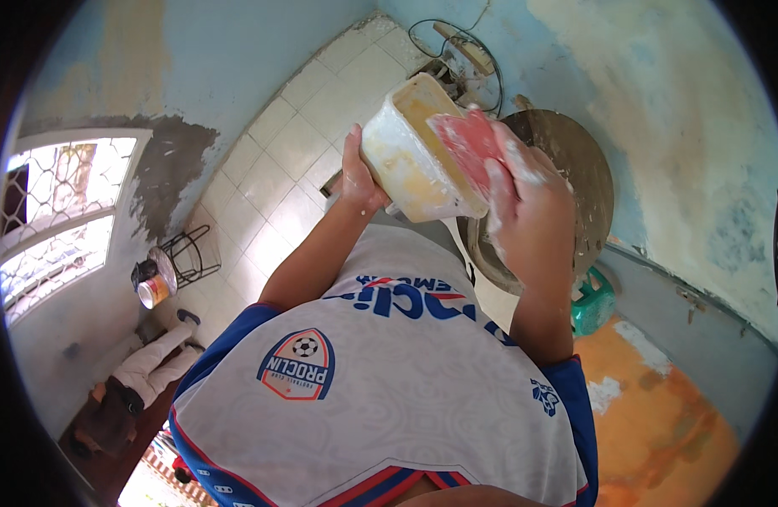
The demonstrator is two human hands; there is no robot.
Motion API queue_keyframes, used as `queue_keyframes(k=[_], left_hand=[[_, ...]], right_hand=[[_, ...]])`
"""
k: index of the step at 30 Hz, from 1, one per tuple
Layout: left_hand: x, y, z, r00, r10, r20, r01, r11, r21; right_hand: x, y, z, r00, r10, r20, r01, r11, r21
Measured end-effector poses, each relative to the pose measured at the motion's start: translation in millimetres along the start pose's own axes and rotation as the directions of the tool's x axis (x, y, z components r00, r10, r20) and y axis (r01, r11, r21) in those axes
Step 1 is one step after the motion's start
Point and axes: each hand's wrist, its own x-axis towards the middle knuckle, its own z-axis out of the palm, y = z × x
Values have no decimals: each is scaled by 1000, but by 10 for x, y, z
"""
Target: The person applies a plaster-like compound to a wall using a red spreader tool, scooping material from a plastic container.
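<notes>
My left hand [361,176] is closed round the side of a white plastic tub [403,182], held tilted at the upper middle of the view, with pale yellowish residue on it. My right hand [531,190] grips a red flat spreader [455,137] smeared with white paste, its blade at the tub's open top. White paste coats the right hand's fingers. Behind and to the right of both lies a large round grey-brown surface [587,194], partly hidden by my hand and forearm.
A cable coil with clutter [465,55] sits by the back wall. A green plastic stool [596,308] is at right. Left are a barred window [68,186] and a black-framed stool [194,253] with containers [156,283]. Another person [139,384] is at lower left. Tiled floor [287,135] lies beyond.
</notes>
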Motion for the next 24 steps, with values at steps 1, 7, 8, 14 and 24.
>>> queue_keyframes(k=[1,7,8,14,24], left_hand=[[21,26,126,1000,-8,-3,8,1000,-6],[677,187,307,997,-18,75,10,994,109],[761,241,384,998,-34,47,29,993,115],[1366,804,517,976,-79,201,54,990,127],[2453,2130,1008,876,-226,425,68,932,356]], right_hand=[[83,-7,30,1000,-24,18,25,997,-73],[272,0,10,996,-79,-47,77,996,-51],[309,1,-37,993,-72,-92,64,994,-91],[768,64,110,782,392,-484,-260,912,318],[1812,-56,748,676,674,-299,-296,620,726]])
